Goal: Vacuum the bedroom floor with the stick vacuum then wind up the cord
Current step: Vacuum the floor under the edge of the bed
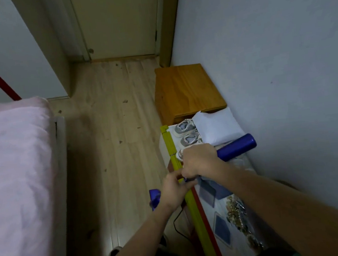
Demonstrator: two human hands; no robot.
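Observation:
The stick vacuum's blue body [237, 146] lies slanted over the low shelf on the right, and its other blue end [155, 198] pokes out below my left wrist. My right hand [200, 161] grips the body near its middle, fingers curled over it. My left hand [174, 190] sits just below, with curled fingers pinching the blue part where it crosses a yellow-green bar [173, 148]. A thin black cord [178, 219] loops down to the wooden floor [111, 133] under my left forearm. The vacuum's head is out of sight.
A pink-covered bed [16, 163] fills the left side. A wooden cabinet [187, 89] stands against the right wall, with grey shoes [186, 134] and a white cushion [217, 127] beside it. A shut door [118, 23] closes off the far end. Small specks dot the floor.

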